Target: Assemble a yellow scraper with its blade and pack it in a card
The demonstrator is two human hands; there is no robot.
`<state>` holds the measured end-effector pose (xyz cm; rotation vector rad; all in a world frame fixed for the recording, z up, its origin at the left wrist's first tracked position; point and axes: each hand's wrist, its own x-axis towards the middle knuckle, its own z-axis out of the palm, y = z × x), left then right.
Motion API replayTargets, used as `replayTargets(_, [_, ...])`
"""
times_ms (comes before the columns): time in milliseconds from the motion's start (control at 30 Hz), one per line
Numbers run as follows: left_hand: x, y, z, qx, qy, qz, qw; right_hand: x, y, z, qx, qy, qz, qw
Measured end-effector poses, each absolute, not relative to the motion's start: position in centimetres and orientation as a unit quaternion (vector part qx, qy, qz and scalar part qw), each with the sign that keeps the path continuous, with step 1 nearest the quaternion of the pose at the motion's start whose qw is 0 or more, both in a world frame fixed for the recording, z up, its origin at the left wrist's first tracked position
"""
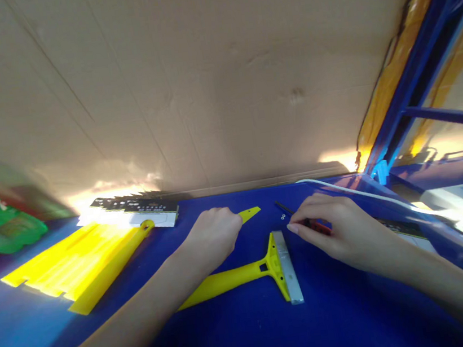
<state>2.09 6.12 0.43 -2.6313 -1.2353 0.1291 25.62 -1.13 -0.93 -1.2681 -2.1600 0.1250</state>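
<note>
Left hand [218, 235]: fingers curled tight round a yellow piece [250, 214]; only its pointed end pokes out past the fist, the rest hidden from me.
Right hand [332, 223]: fingers narrow, pinching a screwdriver [319, 227] by its red-and-black handle; dark shaft leads up and left, towards the other hand.
Tiny silvery bits [283, 217]: loose on the bench [253, 341], just beside the screwdriver's shaft; too small for me to tell screws from nuts.
Scraper [245, 274]: flat on the bench, nearer me than both hands; metal edge faces right, handle runs left under the left forearm; neither set of fingers is on it.
Left side: stack of yellow handles [92, 249] by some printed cards [151, 213]; green bottle [5, 220] beyond them.
Right side: white cable [335, 185] trails across the back.
Step in hand: I'd call it holding the piece with one hand, tool ready in the other, by the bits; can't confirm contact.
Next move calls for: a steady left grip and light, precise fingertips, I'd judge; bits that small could easily roll off.
</note>
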Motion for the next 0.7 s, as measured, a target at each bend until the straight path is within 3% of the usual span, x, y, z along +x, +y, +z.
replayTargets(200, [2.6,5.5,0.9,-0.876,-0.464,0.061,0.121,25.9,-1.2,-0.8,-0.477,-0.816,0.038,0.324])
replayTargets(433, [1.5,6.1,0.9,-0.857,-0.507,-0.009,0.097,25.9,-1.2,-0.5,-0.478,-0.809,0.012,0.343])
replayTargets(567, [1.1,6.3,1.0,-0.859,-0.501,-0.100,0.035,25.7,-1.0,-0.8,-0.501,-0.771,0.034,0.392])
replayTargets(700, [1.8,5.2,1.1,-0.854,-0.471,-0.210,-0.075,25.4,-0.7,-1.1,-0.533,-0.696,0.157,0.455])
